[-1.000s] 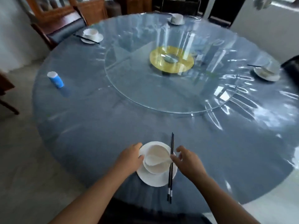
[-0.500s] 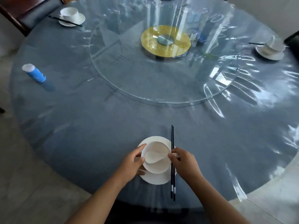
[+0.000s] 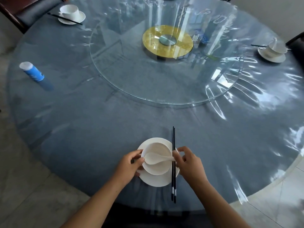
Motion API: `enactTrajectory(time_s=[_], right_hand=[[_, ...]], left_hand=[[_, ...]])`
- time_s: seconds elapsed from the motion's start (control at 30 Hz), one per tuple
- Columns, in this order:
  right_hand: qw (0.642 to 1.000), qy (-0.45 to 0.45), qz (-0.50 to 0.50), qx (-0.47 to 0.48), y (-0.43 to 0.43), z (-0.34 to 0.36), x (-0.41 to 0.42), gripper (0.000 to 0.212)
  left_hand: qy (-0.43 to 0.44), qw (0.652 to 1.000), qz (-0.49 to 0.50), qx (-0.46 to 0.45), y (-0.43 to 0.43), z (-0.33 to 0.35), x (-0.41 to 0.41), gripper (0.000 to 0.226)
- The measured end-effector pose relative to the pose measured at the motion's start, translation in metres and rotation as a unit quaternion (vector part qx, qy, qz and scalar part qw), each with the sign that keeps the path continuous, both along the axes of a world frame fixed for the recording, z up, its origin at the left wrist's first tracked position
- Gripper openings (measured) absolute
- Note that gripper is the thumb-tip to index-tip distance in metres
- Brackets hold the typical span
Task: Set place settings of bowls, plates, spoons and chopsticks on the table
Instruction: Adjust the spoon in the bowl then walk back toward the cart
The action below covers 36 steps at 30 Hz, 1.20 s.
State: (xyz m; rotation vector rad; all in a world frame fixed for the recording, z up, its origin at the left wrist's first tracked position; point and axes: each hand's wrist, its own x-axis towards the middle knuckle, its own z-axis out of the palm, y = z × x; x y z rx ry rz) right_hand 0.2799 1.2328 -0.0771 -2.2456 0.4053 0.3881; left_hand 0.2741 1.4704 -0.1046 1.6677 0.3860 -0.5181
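At the near edge of the table [image 3: 82, 145] a plate [image 3: 158, 181] bears a bowl [image 3: 158, 168], and a spoon [image 3: 154, 159] lies in the bowl, its handle pointing right. Chopsticks [image 3: 173, 163] lie across the plate's right rim, running away from the person. The left hand [image 3: 129, 167] touches the bowl's left side; the right hand [image 3: 189, 163] is at the spoon handle, right of the chopsticks. A turntable [image 3: 131, 76] sits on the table's middle. A tube [image 3: 32, 74] lies far left. Further settings sit at far left [image 3: 72, 14] and far right [image 3: 273, 51].
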Motion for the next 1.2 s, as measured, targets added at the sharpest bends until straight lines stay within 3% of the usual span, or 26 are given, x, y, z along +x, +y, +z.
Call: enactTrajectory(time_s=[0.17,0.27,0.43,0.67,0.97,1.1,1.2], right_hand=[[0.993,0.015,-0.106,0.044,-0.020,-0.008,-0.003,0.027],[0.999,0.042,-0.033,-0.002,-0.016,-0.019,-0.014,0.020],[0.997,0.037,0.030,-0.065,-0.002,-0.029,-0.017,0.024],[0.998,0.037,0.034,-0.037,0.002,-0.031,-0.009,0.014],[0.999,0.020,0.027,-0.022,0.003,-0.033,-0.010,0.016],[0.999,0.010,-0.049,0.015,-0.003,-0.035,-0.015,0.021],[0.998,0.008,-0.061,-0.016,-0.012,-0.034,-0.017,0.010]], left_hand=[[-0.030,0.995,0.013,0.092,0.018,-0.010,-0.002,0.012],[-0.030,0.985,0.011,0.168,0.024,-0.016,-0.002,0.009],[-0.029,0.977,-0.066,0.201,0.019,-0.019,-0.007,0.026],[-0.030,0.980,-0.056,0.188,0.016,-0.014,-0.012,0.039],[-0.021,0.985,-0.031,0.167,0.014,-0.013,-0.014,0.045],[-0.029,0.984,-0.029,0.171,0.014,-0.014,-0.013,0.045],[-0.028,0.983,-0.029,0.181,0.013,-0.015,-0.012,0.045]])
